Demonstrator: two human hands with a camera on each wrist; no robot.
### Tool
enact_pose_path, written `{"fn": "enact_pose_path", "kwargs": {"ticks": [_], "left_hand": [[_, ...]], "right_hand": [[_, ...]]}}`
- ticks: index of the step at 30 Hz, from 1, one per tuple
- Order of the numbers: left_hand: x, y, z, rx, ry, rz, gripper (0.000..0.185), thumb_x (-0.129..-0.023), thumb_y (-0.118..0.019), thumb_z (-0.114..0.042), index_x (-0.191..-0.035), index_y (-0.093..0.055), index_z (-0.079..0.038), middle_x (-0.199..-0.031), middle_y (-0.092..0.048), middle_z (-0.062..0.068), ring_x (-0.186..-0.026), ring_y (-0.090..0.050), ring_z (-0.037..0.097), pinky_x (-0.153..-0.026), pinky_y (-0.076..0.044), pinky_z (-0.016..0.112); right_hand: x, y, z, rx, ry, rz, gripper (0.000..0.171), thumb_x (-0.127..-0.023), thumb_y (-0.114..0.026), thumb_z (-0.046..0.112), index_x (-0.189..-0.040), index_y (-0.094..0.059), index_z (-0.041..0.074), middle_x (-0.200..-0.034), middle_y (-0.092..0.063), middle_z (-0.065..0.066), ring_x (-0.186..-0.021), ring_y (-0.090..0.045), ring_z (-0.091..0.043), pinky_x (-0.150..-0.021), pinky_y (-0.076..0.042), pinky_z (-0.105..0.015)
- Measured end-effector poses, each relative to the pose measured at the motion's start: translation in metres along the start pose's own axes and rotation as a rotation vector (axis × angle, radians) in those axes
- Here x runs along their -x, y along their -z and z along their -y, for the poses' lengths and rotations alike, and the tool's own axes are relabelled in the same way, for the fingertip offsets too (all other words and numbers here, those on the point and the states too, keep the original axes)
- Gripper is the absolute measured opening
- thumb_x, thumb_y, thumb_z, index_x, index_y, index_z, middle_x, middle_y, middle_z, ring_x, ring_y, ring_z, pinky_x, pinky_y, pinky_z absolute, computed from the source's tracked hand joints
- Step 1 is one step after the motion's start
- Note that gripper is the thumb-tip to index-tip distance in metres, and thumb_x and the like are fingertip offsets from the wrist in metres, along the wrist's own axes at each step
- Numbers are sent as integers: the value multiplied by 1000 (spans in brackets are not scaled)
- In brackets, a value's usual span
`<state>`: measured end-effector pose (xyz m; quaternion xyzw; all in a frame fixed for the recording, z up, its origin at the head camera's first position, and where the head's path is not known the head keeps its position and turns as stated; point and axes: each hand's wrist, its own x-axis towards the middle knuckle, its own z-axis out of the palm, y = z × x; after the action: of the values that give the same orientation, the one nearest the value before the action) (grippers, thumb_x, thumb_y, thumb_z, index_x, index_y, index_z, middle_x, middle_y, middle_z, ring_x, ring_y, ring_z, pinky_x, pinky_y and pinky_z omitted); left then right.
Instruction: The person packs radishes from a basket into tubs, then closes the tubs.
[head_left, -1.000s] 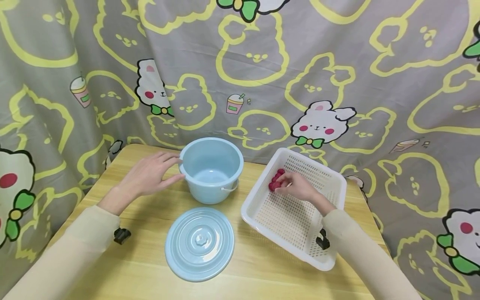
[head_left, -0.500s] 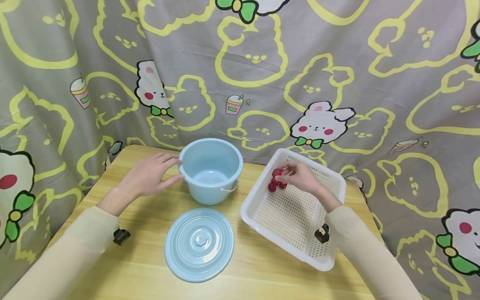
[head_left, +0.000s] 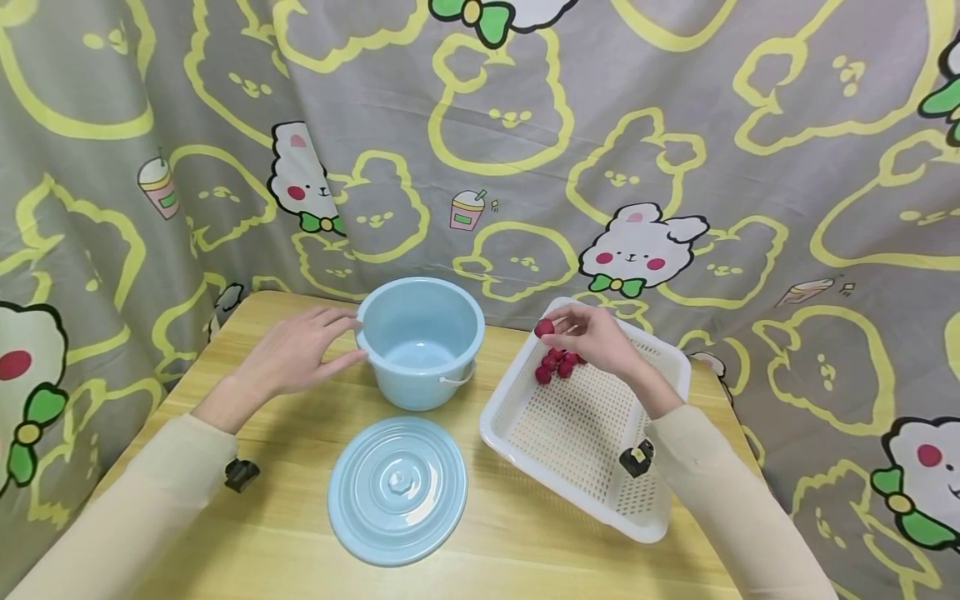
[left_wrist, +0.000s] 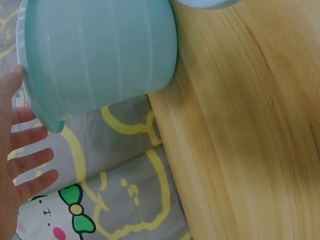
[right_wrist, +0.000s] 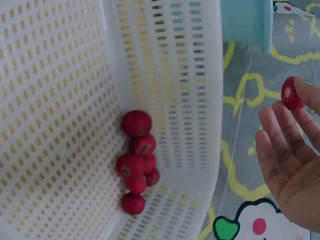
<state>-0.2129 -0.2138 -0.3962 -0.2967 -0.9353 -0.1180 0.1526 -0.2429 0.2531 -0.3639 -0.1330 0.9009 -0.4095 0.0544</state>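
My right hand [head_left: 600, 340] pinches one small red fruit, which looks like a hawthorn [head_left: 544, 327], between thumb and fingertips. It is raised over the left rim of the white perforated basket [head_left: 577, 437]. Several more red hawthorns [right_wrist: 134, 167] lie clustered along the basket's side wall in the right wrist view. At the left, my left hand [head_left: 303, 346] reaches to the rim of a light blue bucket [head_left: 414, 393], fingers spread and fairly straight, thumb close to the rim. Inside the bucket only its bare bottom shows. The left wrist view has the thumb and fingers right at that rim.
A round blue lid [head_left: 397, 496] with a knob lies in front of the bucket on the wooden table [head_left: 285, 517]. The bucket's thin handle [head_left: 459, 380] hangs on its right side. A grey patterned curtain [head_left: 480, 100] stands behind the table.
My right hand has lifted one hawthorn up from the cluster in the basket, moving up and slightly left. My left hand and the bucket stay in place.
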Motion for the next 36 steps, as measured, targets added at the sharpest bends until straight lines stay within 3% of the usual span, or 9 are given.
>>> {"fn": "enact_pose_path", "kwargs": {"ticks": [7, 14, 21, 27, 33, 36], "left_hand": [[0, 0, 0, 6, -4, -1, 46, -98, -73, -45, -129, -72, -10, -136, -71, 13, -128, -66, 39, -99, -58, 60], [0, 0, 0, 13, -5, -6, 46, -98, -73, -45, -129, -72, -10, -136, -71, 13, -128, -66, 39, -99, -58, 60], [0, 0, 1, 7, -13, -10, 46, -98, -74, -45, -129, -72, -10, -135, -72, 13, -127, -66, 38, -99, -58, 60], [-1, 0, 1, 15, -9, -6, 46, -98, -73, -45, -129, -72, -10, -135, -72, 13, -127, -66, 39, -99, -58, 60], [0, 0, 1, 11, 8, -7, 46, -97, -74, -46, -128, -72, -11, -135, -72, 12, -127, -67, 37, -97, -59, 59], [0, -1, 1, 10, 10, -9, 47, -96, -75, -46, -128, -72, -11, -135, -72, 11, -127, -67, 36, -96, -60, 58]], "right_hand": [[-7, -5, 17, -27, 12, 11, 32, -94, -81, 23, -123, -73, 12, -104, -75, -11, -82, -73, -16, -69, -58, -26], [-15, -13, 36, -58, 53, 11, 32, -94, -82, 24, -123, -74, 13, -105, -74, -11, -92, -73, -36, -73, -59, -24], [-25, -24, 53, -82, 83, 33, 33, -94, -82, 24, -124, -75, 13, -108, -76, -12, -93, -72, -28, -81, -59, -28], [-34, -35, 66, -101, 93, 40, 35, -92, -84, 25, -125, -74, 15, -108, -76, -10, -91, -72, -23, -78, -59, -29], [-44, -49, 77, -126, 127, 69, 32, -94, -82, 19, -124, -74, 10, -105, -75, -13, -92, -73, -39, -71, -56, -26], [-47, -56, 81, -129, 143, 79, 32, -93, -82, 17, -123, -74, 9, -104, -76, -13, -86, -73, -34, -70, -57, -27]]}}
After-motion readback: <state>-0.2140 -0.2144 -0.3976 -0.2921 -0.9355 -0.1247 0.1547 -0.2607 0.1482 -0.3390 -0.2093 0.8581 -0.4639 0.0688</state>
